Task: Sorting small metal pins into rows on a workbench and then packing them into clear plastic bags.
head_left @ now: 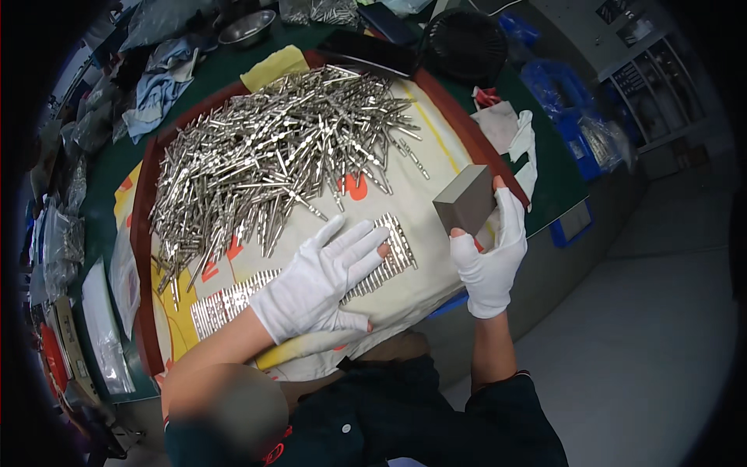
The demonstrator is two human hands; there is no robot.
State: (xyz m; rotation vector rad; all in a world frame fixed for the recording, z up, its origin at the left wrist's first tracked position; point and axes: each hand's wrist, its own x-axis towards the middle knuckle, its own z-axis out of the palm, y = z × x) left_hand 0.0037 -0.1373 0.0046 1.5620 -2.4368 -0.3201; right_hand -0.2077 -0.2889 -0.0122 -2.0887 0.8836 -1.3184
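Note:
My left hand (320,274), in a white glove with bare fingertips, lies flat with fingers spread over a neat row of slim metal shafts (398,245). The shafts rest side by side on a printed cloth (424,210), and the hand covers the middle of the row. To the right, my right hand (494,268), gloved the same way, grips a grey rectangular block (465,198) between thumb and fingers, above the cloth's right edge. Beyond both hands spreads a large loose heap of similar shiny shafts (272,144), pointing in all directions.
Dark red wooden strips (142,257) border the cloth on a green table (105,206). A black round object (467,43) and a dark flat panel (366,54) stand at the back. Blue cloths (159,89), plastic bags (66,241) and a metal bowl (247,29) lie around.

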